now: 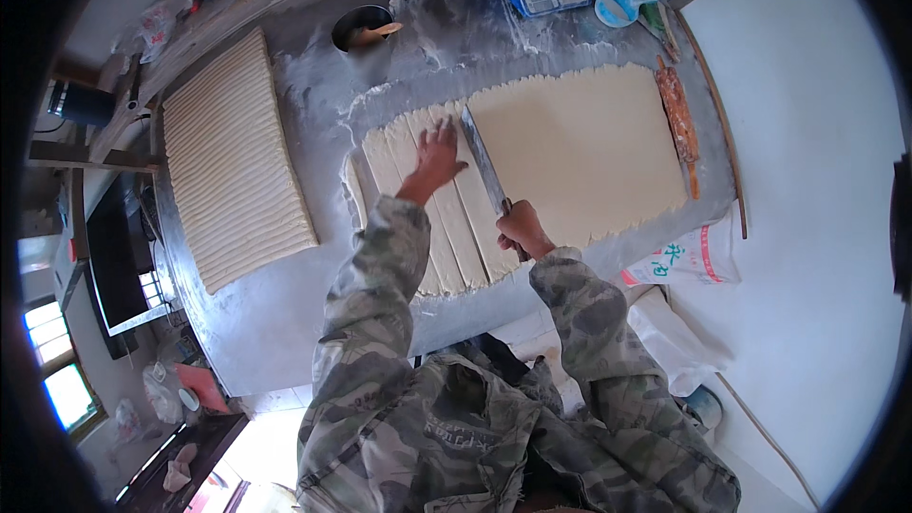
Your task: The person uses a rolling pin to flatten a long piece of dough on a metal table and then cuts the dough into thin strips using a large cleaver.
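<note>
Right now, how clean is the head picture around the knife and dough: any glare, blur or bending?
Head view: even daylight, no glare on the dough sheet; the knife blade reads sharp, held by the right hand; the left hand is slightly soft; fisheye bends the table edge and darkens the corners.

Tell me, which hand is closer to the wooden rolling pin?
Right. The right hand grips the knife at the dough sheet, nearer the rolling pin. The left hand rests on the cut strips, farther away.
</note>
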### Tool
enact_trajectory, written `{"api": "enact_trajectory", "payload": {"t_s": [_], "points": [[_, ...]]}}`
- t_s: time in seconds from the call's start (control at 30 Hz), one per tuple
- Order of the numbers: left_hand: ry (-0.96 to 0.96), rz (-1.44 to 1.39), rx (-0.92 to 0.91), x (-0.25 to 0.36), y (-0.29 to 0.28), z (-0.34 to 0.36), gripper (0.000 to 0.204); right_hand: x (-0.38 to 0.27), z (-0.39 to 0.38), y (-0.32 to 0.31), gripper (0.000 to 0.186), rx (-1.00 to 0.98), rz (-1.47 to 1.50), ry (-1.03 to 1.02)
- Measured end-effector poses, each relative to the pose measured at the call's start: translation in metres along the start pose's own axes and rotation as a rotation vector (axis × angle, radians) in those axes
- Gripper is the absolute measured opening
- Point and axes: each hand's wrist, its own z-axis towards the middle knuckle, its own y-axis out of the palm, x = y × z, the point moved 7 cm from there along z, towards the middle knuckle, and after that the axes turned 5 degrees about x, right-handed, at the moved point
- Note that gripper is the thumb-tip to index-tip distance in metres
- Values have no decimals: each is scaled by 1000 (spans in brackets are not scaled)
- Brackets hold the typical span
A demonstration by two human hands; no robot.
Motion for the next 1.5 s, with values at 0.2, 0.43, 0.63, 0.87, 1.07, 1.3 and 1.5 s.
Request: {"api": "enact_trajectory", "payload": {"t_s": [0.2, 0.43, 0.63, 0.87, 1.07, 1.3, 1.5], "points": [[115, -125, -184, 123, 42, -130, 109, 15, 0, -16, 9, 17, 13, -7], [74, -27, -125, 127, 45, -154, 107, 58, -48, -11, 14, 1, 10, 18], [59, -38, -88, 126, 47, -156, 105, 108, -100, -21, 14, -13, -30, 66], [-62, -308, 143, 103, 31, -148, 63, 131, -112, -1, 17, 16, -18, 27], [-193, -428, 125, 135, 36, -115, 46, 171, -89, -1, 18, 138, -106, -69], [-239, -605, 23, 102, 43, -85, 49, 133, -45, 6, 19, 217, -319, -78], [-32, -234, 31, 97, 39, -126, 48, 121, -44, 21, 21, 209, -266, 18]]}}
